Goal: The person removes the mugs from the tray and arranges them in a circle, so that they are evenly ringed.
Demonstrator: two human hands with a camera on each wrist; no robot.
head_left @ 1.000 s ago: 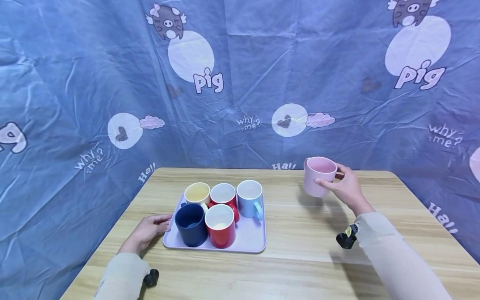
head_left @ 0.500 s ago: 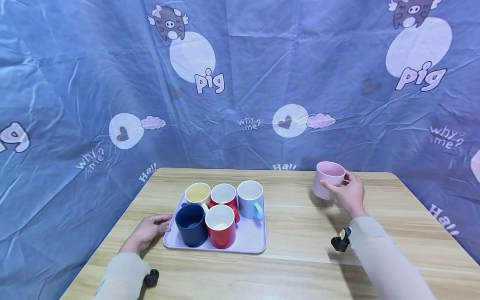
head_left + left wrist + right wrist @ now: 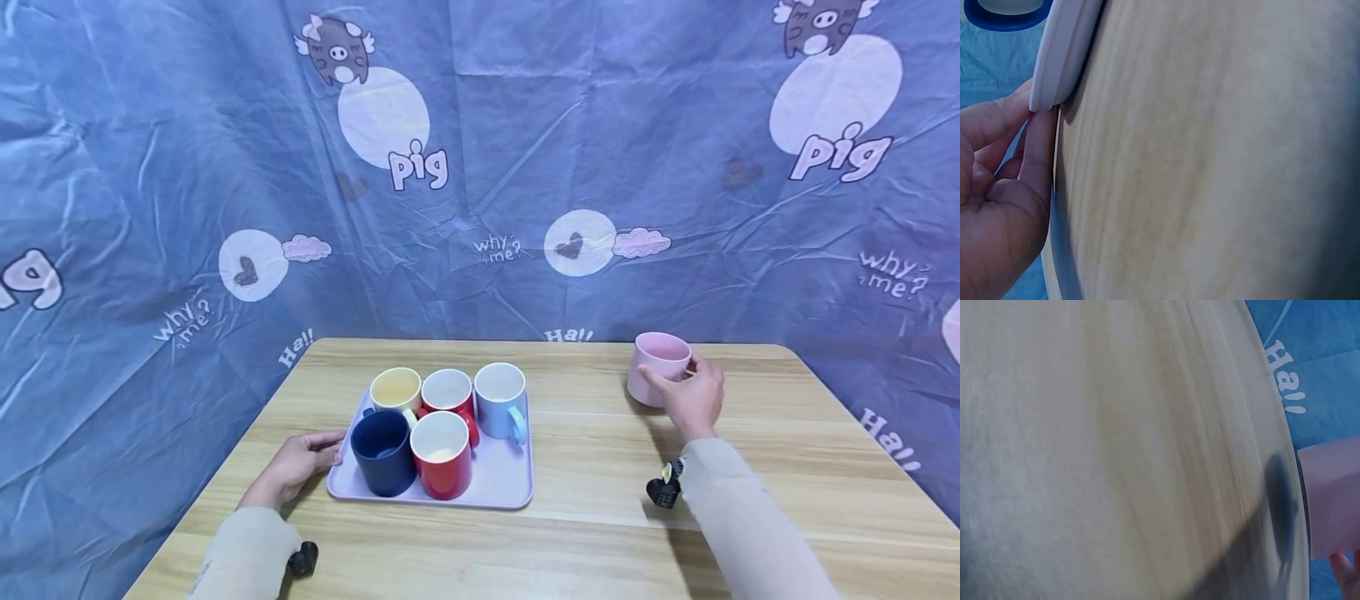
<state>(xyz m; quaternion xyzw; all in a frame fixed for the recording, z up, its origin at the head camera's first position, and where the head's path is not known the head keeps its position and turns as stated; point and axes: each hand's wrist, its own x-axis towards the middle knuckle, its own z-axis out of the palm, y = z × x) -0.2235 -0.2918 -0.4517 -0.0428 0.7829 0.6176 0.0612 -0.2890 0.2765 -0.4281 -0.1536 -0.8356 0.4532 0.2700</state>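
On the right of the head view, my right hand [image 3: 696, 400] grips a pink mug [image 3: 642, 388] upright at the far part of the table, thumb on its near side. The right wrist view shows that pink mug [image 3: 1338, 500] with fingertips [image 3: 1342, 570] against it; whether its base touches the table I cannot tell. My left hand [image 3: 296, 468] pinches the left edge of a lilac tray [image 3: 501, 482]; in the left wrist view the fingers lie on both sides of the tray's rim [image 3: 1067, 59]. Standing on the tray are a dark blue mug [image 3: 384, 468] and a red mug [image 3: 444, 473].
Behind those two, the tray also bears a cream-yellow mug [image 3: 395, 388], a second red mug [image 3: 447, 388] and a light blue mug [image 3: 495, 415]. A wooden table [image 3: 577, 467] lies under everything. A blue printed cloth [image 3: 510, 167] hangs behind the table's far edge.
The pink mug has moved right and then down toward the table in my right hand. Its handle has turned out of sight. My left hand and the tray keep their places.
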